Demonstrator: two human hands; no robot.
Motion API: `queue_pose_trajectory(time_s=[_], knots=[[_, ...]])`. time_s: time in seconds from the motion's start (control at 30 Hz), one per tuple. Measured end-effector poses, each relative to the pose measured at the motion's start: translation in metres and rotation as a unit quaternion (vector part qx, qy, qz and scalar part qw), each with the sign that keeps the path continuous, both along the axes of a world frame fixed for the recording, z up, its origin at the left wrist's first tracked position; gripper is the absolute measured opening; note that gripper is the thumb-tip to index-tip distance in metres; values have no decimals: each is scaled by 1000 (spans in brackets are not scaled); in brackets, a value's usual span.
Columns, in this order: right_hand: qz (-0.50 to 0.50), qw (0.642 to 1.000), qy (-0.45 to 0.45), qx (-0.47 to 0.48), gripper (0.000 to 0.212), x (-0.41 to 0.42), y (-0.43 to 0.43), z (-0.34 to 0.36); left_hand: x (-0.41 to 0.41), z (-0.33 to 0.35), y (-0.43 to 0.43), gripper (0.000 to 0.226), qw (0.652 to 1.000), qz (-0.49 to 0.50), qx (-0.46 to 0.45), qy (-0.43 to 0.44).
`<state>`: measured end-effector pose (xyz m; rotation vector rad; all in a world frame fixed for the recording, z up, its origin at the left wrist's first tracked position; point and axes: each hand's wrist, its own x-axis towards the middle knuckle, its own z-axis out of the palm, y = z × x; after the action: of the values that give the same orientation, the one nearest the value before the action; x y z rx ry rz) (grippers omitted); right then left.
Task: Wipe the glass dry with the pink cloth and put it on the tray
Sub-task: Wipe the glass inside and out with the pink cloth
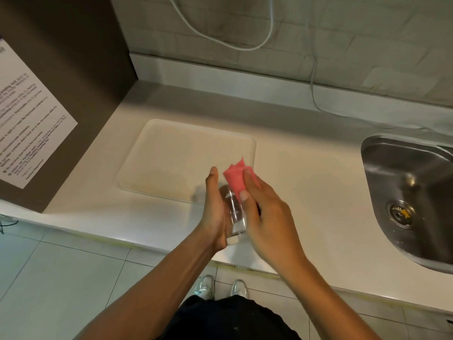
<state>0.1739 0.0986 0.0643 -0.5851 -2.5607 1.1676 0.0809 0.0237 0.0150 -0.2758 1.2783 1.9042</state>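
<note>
A clear drinking glass (235,218) lies tilted between my two hands, its thick base toward me and its mouth pointing away. My left hand (213,207) cups its left side. My right hand (263,204) presses the bunched pink cloth (234,176) against the glass's far end, thumb on the cloth. Both hands hover over the counter just in front of the near right corner of the pale tray (171,153), which lies flat with nothing on it.
A steel sink (411,192) with a drain sits at the right. A dark cabinet side (81,69) with a printed paper notice (27,123) stands at the left. A white cable (312,82) hangs down the tiled back wall onto the counter.
</note>
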Motion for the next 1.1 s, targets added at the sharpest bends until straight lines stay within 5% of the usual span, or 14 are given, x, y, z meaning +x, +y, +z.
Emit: queue_pose_trajectory(time_s=[0.07,0.23,0.4,0.6,0.77,0.97,1.1], knots=[[33,999,10,26,48,16,-12,-6,-9,0,-3,78,1000,11,1,12],[-47,994,-27,-97,44,-4,16,-7,14,-11,-4,89,998,-56,-12,4],[35,998,9,48,49,14,-11,-8,6,-8,-6,77,1000,-6,-3,1],[-61,989,-28,-131,42,1,18,-7,19,-14,-4,89,998,-57,-7,-3],[32,997,5,77,47,16,-9,-4,6,-11,-2,80,1000,3,-10,4],[-51,993,-31,-104,43,-1,22,-4,22,-13,0,93,999,-36,-34,-12],[48,997,11,53,46,12,3,-6,12,-10,-1,85,1000,-4,-9,-23]])
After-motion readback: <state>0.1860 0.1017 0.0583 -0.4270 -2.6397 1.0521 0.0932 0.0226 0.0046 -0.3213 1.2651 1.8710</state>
